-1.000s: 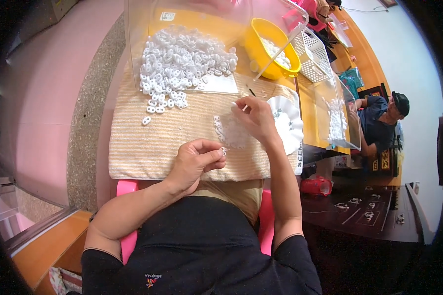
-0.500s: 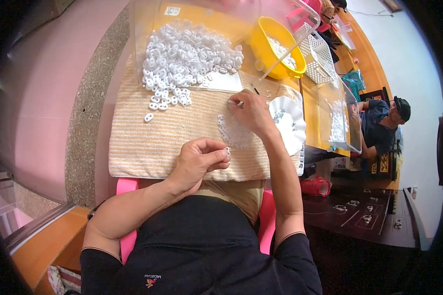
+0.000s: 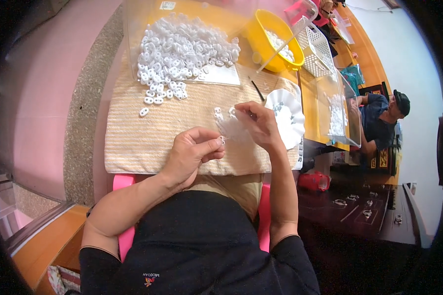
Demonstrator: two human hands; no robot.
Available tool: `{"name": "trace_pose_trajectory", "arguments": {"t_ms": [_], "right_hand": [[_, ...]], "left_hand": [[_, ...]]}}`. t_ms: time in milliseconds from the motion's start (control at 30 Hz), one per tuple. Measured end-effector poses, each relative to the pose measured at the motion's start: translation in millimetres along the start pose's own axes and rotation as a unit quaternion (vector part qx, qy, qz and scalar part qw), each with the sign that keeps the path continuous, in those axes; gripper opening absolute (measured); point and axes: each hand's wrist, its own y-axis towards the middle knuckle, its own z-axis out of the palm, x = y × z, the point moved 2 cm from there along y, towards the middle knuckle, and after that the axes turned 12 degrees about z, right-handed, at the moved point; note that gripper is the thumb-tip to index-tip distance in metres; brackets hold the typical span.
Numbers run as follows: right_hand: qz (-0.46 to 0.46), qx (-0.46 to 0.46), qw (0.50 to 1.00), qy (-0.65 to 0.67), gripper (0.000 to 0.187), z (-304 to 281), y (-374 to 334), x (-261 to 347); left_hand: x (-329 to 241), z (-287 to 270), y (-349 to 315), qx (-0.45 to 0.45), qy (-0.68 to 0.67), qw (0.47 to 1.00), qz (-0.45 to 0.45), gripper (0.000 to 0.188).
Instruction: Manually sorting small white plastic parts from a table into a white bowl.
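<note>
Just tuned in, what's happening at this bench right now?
A seated person works over a striped mat. The left hand pinches a small white ring at its fingertips. The right hand rests on a clear bag holding a thin tool. A heap of white rings lies beyond, a white dish to the right.

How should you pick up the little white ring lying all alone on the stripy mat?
Come straight down from above on the lone white ring and pinch its two long outer sides with thumb and fingertip. It probably lies flat on the striped mat, apart from the pile, so nothing crowds it.
</note>
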Motion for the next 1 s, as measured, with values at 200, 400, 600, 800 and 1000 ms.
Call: {"name": "trace_pose_trajectory", "arguments": {"t_ms": [200,400,600,800,1000], "right_hand": [[-0.067,-0.012,0.998,-0.005,0.017,-0.4,-22.3,4.3],[0.051,-0.035,0.973,0.222,0.013,21.3,-69.0,8.8],[0.086,-0.027,0.907,0.41,0.011,56.5,-83.1,2.5],[0.101,0.006,0.898,0.428,0.016,60.9,-83.8,0.1],[0.109,0.063,0.9,0.418,0.03,59.0,-83.8,-3.5]], "left_hand": [[1.0,-0.8,-0.2,-0.006,0.009,1.0,0.001,0.01],[2.6,-4.1,1.9,0.0,-0.027,0.999,0.025,0.01],[4.2,-3.1,0.7,0.004,-0.047,0.998,0.043,0.01],[3.7,-2.7,1.9,-0.002,-0.044,0.998,0.053,0.01],[3.7,-3.5,1.6,-0.004,-0.035,0.999,0.041,0.011]]}}
